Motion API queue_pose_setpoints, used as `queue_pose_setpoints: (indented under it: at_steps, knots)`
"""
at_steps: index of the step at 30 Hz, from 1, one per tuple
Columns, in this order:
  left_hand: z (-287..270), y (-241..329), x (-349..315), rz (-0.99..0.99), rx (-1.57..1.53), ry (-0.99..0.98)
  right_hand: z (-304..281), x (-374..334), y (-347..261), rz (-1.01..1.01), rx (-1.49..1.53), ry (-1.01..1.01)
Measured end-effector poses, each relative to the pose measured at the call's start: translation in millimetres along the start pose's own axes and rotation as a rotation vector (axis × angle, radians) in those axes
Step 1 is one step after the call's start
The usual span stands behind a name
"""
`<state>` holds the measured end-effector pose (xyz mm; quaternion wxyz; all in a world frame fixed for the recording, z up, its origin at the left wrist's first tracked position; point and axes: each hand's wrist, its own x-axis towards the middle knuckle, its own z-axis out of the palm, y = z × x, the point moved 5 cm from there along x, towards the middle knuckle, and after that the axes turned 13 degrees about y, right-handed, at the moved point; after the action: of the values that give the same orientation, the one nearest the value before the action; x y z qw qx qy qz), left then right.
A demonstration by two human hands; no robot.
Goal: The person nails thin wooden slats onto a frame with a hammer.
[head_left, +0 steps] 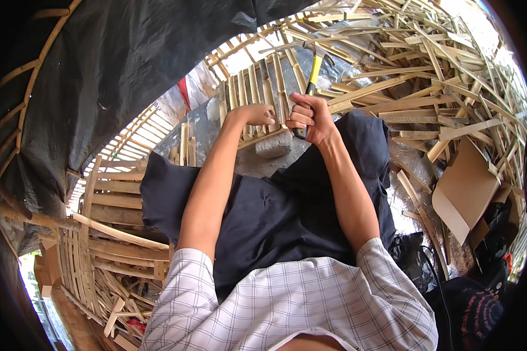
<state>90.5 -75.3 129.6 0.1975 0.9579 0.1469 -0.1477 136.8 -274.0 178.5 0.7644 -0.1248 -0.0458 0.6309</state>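
A ladder-like frame of pale bamboo slats (pixel 279 73) lay just ahead of both hands. The metal-headed hammer with a yellow-and-black handle (pixel 314 72) pointed head-away, the right hand (pixel 314 119) closed around its lower handle. The left hand (pixel 255 114) curled by the slats; its hold could not be told. Clean striking seemed to need steadied slats and fingers kept clear.
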Motion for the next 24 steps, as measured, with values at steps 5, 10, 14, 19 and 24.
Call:
queue_pose_setpoints:
  at_steps: [5, 10, 14, 19, 24]
  knots:
    - [-35.5, 7.0, -26.4, 0.066, -0.002, 0.197, -31.5, 5.3, -11.5, -0.019, -0.236, 0.206]
    - [-65.6, -87.8, -65.1, -0.005, 0.16, 0.143, -34.0, 14.5, 5.1, 0.066, -0.285, 0.178]
    - [-62.3, -177.9, -105.3, -0.215, 0.1, 0.118, -38.3, 15.1, 9.0, 0.127, -0.313, 0.193]
    - [-25.3, -265.4, -154.9, -0.6, 0.216, 0.212, -40.4, 16.5, 2.5, 0.148, -0.35, 0.285]
    - [-12.1, -314.6, -182.3, -1.035, -0.131, 0.019, -40.1, 16.8, -0.3, 0.149, -0.352, 0.381]
